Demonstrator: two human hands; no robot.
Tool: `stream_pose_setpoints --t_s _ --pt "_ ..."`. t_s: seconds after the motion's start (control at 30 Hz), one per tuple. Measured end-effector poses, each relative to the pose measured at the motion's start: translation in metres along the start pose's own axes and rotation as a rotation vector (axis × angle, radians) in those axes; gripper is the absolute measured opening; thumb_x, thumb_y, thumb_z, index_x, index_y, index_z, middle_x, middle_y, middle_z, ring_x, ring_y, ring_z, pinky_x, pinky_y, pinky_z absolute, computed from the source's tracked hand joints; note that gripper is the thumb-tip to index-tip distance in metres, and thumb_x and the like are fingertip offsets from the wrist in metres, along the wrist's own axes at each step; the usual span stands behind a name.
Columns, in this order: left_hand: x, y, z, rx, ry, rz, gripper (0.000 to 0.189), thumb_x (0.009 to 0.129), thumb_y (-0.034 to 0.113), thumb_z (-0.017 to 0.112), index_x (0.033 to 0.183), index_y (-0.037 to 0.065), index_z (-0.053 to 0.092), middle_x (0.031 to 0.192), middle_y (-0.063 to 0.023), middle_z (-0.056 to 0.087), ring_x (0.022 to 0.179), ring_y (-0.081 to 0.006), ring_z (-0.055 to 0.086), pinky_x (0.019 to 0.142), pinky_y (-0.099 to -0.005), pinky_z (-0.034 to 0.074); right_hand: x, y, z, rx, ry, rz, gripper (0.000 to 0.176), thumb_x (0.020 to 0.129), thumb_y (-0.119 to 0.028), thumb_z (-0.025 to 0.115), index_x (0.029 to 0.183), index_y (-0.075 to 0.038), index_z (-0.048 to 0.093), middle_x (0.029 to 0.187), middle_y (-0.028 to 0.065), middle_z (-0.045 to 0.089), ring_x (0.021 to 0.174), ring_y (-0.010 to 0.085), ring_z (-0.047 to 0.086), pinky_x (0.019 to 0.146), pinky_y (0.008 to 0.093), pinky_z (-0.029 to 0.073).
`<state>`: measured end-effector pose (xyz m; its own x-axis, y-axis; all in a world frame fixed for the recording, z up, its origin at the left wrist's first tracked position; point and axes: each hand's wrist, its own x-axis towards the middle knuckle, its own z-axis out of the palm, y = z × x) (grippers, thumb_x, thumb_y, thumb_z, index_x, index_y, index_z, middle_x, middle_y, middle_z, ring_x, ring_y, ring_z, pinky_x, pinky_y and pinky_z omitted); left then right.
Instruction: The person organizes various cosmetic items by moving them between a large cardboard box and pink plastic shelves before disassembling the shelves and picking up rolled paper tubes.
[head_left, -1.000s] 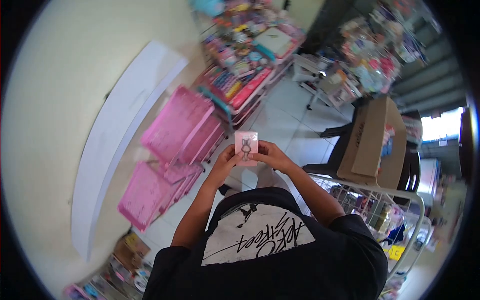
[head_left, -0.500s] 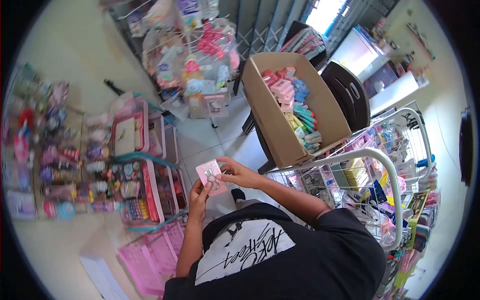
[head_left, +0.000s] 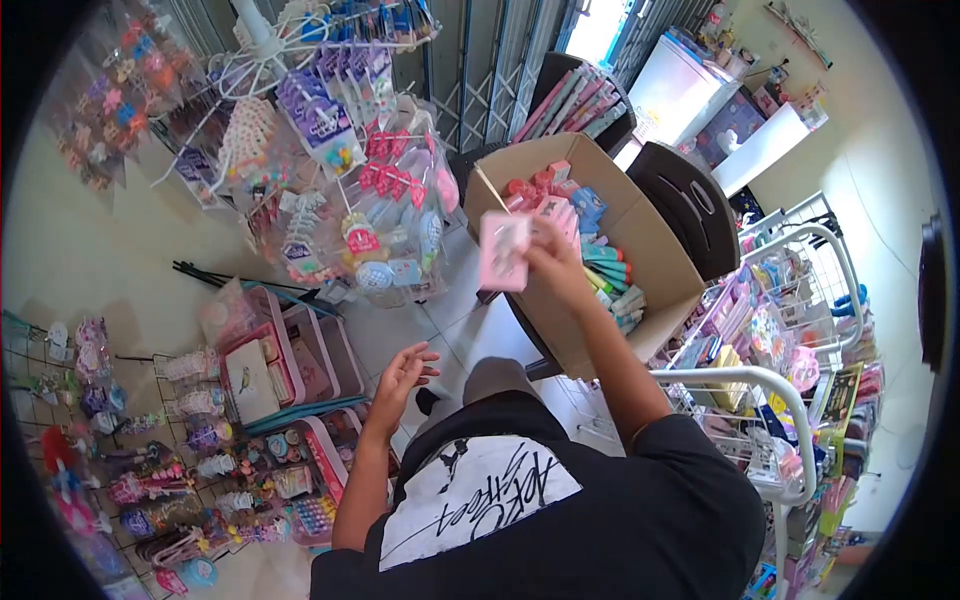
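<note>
A small flat pink package point(head_left: 503, 252) with a pale design is held up in my right hand point(head_left: 552, 255), fingers closed on its right edge. It looks slightly smeared by motion, so what it contains cannot be made out. Behind it stands an open cardboard box point(head_left: 645, 225) holding pink boxes, blue packets and several colourful tubes point(head_left: 607, 270). The package overlaps the box's near left side in the view. My left hand point(head_left: 403, 378) hangs lower, apart from everything, with its fingers spread and nothing in them.
A rotating rack point(head_left: 262, 55) hung with hair accessories stands ahead on the left. Pink-framed drawers point(head_left: 300, 340) and a wire grid of trinkets are at left. On the right is a white wire cart point(head_left: 790, 430) full of goods. A dark chair point(head_left: 690, 205) stands behind the box.
My right hand has carried the pink package up and forward toward the cardboard box. The left hand has let go of it and opened. The view has shifted toward the hanging rack.
</note>
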<state>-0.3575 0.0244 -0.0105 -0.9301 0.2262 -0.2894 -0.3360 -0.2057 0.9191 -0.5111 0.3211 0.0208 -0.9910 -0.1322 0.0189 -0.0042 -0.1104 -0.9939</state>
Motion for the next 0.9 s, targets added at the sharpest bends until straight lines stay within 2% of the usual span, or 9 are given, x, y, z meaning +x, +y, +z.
stream_pose_setpoints --t_s 0.13,0.2,0.23,0.33,0.43,0.57,0.63,0.73,0.9 --pt "0.012 0.007 -0.014 0.016 0.044 -0.066 0.044 0.099 0.033 0.050 0.133 0.005 0.049 0.121 -0.0104 0.061 0.102 -0.0174 0.062 0.088 -0.0292 0.044 0.062 -0.002 -0.059 -0.084 0.273 -0.110 0.053 0.088 -0.007 0.062 0.138 -0.011 0.043 0.090 0.0070 0.063 0.078 0.0117 0.061 0.065 0.0252 0.049" --pt "0.018 0.000 -0.018 0.004 0.074 -0.083 0.043 0.099 0.033 0.049 0.132 0.005 0.049 0.121 -0.0101 0.061 0.101 -0.0169 0.062 0.087 -0.0290 0.045 0.086 0.013 -0.083 -0.671 0.335 -0.122 0.053 0.086 -0.015 0.066 0.134 -0.011 0.044 0.082 0.0112 0.064 0.070 0.0190 0.064 0.063 0.0324 0.051" --pt "0.021 -0.006 -0.020 -0.013 0.105 -0.107 0.043 0.100 0.033 0.049 0.132 0.005 0.049 0.120 -0.0099 0.061 0.101 -0.0164 0.062 0.087 -0.0287 0.045 0.094 0.024 -0.090 -0.883 0.293 -0.206 0.048 0.086 -0.026 0.065 0.130 -0.013 0.050 0.079 0.0192 0.066 0.069 0.0308 0.067 0.063 0.0403 0.052" --pt "0.033 -0.015 -0.009 -0.066 0.185 -0.151 0.042 0.100 0.033 0.048 0.132 0.005 0.049 0.120 -0.0097 0.061 0.101 -0.0159 0.062 0.087 -0.0282 0.046 0.107 0.060 -0.088 -1.257 0.034 -0.132 0.041 0.088 -0.032 0.059 0.124 -0.013 0.055 0.081 0.0230 0.067 0.074 0.0397 0.066 0.063 0.0473 0.053" --pt "0.047 -0.024 0.007 -0.121 0.227 -0.201 0.042 0.100 0.032 0.048 0.132 0.005 0.048 0.120 -0.0097 0.061 0.102 -0.0157 0.062 0.088 -0.0280 0.046 0.110 0.118 -0.107 -1.352 -0.228 -0.089 0.040 0.087 -0.038 0.058 0.118 -0.013 0.059 0.082 0.0229 0.067 0.077 0.0422 0.066 0.067 0.0493 0.053" --pt "0.069 -0.024 0.034 -0.115 0.193 -0.251 0.042 0.100 0.032 0.048 0.132 0.004 0.048 0.121 -0.0094 0.061 0.103 -0.0150 0.061 0.087 -0.0269 0.045 0.106 0.135 -0.114 -1.233 -0.197 -0.094 0.041 0.085 -0.037 0.061 0.117 -0.012 0.058 0.087 0.0227 0.067 0.082 0.0418 0.065 0.070 0.0490 0.053" --pt "0.080 -0.022 0.039 -0.079 0.171 -0.256 0.042 0.100 0.033 0.048 0.132 0.004 0.048 0.121 -0.0093 0.061 0.103 -0.0147 0.061 0.087 -0.0265 0.045 0.110 0.133 -0.122 -1.278 -0.340 -0.070 0.058 0.080 -0.034 0.065 0.131 -0.013 0.048 0.107 0.0190 0.065 0.091 0.0378 0.065 0.073 0.0468 0.052" --pt "0.092 -0.020 0.046 -0.069 0.185 -0.255 0.043 0.100 0.033 0.049 0.132 0.004 0.048 0.121 -0.0091 0.061 0.103 -0.0145 0.061 0.087 -0.0261 0.045 0.119 0.123 -0.134 -1.214 -0.389 -0.040 0.056 0.081 -0.035 0.067 0.129 -0.011 0.049 0.101 0.0184 0.067 0.089 0.0376 0.065 0.072 0.0466 0.052" --pt "0.090 -0.056 0.032 -0.006 0.305 -0.274 0.043 0.099 0.033 0.051 0.130 0.003 0.050 0.119 -0.0092 0.062 0.102 -0.0162 0.061 0.086 -0.0268 0.046 0.147 0.042 -0.124 -0.989 -0.142 -0.042 0.038 0.084 -0.029 0.069 0.112 -0.005 0.059 0.092 0.0183 0.068 0.079 0.0315 0.067 0.066 0.0412 0.052"
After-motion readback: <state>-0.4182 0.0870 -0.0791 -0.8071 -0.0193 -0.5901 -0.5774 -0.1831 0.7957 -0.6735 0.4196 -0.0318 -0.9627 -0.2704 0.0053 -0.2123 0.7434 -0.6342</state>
